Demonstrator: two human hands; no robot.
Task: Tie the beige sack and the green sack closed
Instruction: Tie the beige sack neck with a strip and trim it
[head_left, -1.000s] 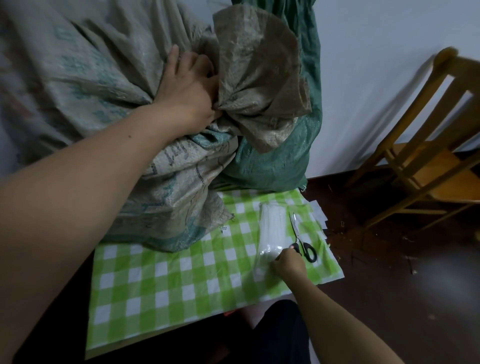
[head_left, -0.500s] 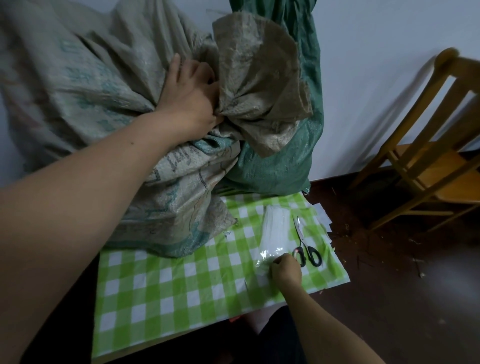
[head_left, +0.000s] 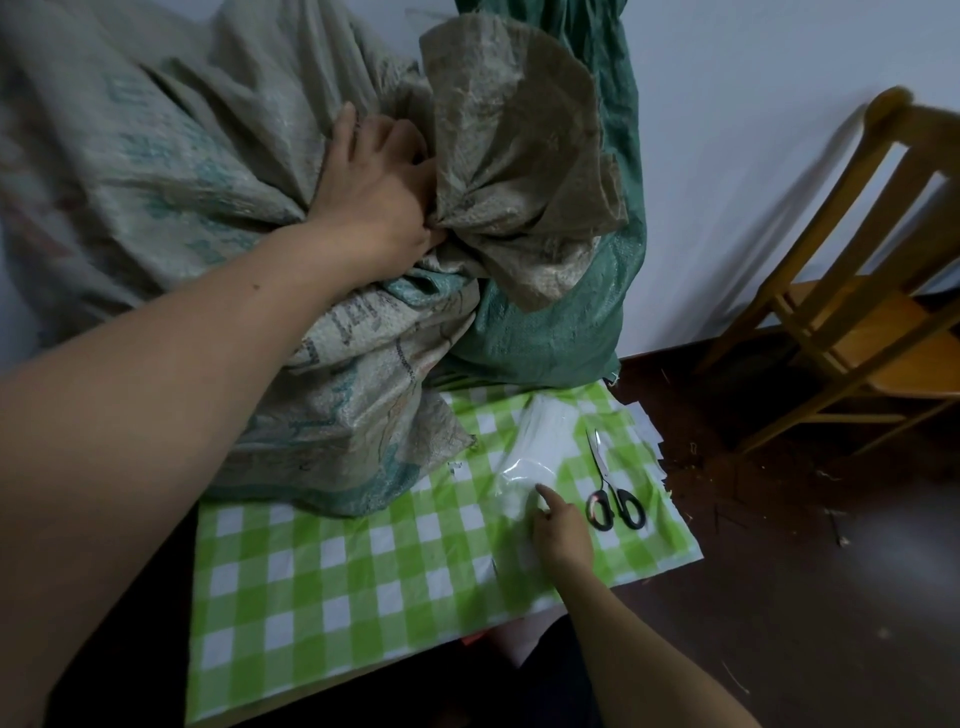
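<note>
As left grip (head_left: 379, 192) clutches, two sacks (head_left: 156, 182) (head_left: 545, 338) seemingly touch.

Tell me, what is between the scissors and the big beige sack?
In the head view, a clear packet of white strips lies between them on the checked cloth; the right hand touches it.

The left arm is stretched forward, and the neck of the beige sack (head_left: 182, 171) is gripped by the left hand (head_left: 382, 192). The right hand (head_left: 563, 530) is held low, one finger pointed out.
</note>
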